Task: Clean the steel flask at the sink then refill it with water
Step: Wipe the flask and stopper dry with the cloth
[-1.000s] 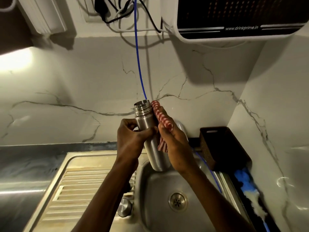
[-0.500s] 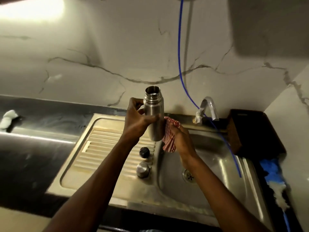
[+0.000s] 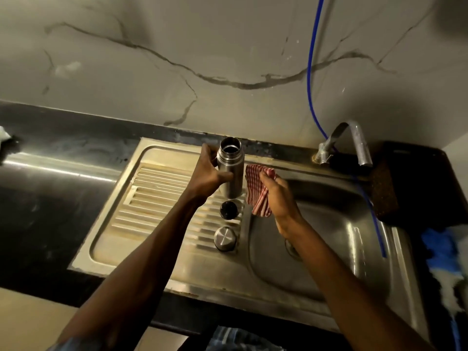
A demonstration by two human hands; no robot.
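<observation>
The steel flask (image 3: 231, 171) stands upright and uncapped over the drainboard, and my left hand (image 3: 210, 174) grips its body from the left. My right hand (image 3: 276, 196) holds a red-and-white checked cloth (image 3: 258, 192) just right of the flask, a small gap apart from it, over the left edge of the sink basin (image 3: 329, 224). Below the flask, on the drainboard (image 3: 157, 198), lie a black inner stopper (image 3: 228, 210) and a steel cap (image 3: 225, 238).
A bent steel tap (image 3: 354, 145) rises at the back right of the basin. A thin blue hose (image 3: 314, 79) hangs down the marble wall and runs along the basin's right side. A dark brown box (image 3: 385, 193) and a blue-white duster (image 3: 445, 259) sit at the right. Black counter (image 3: 50, 198) lies left.
The view tilted down from the wall to the sink. My hands lowered the flask toward the drainboard, and the cloth came away from the flask's side.
</observation>
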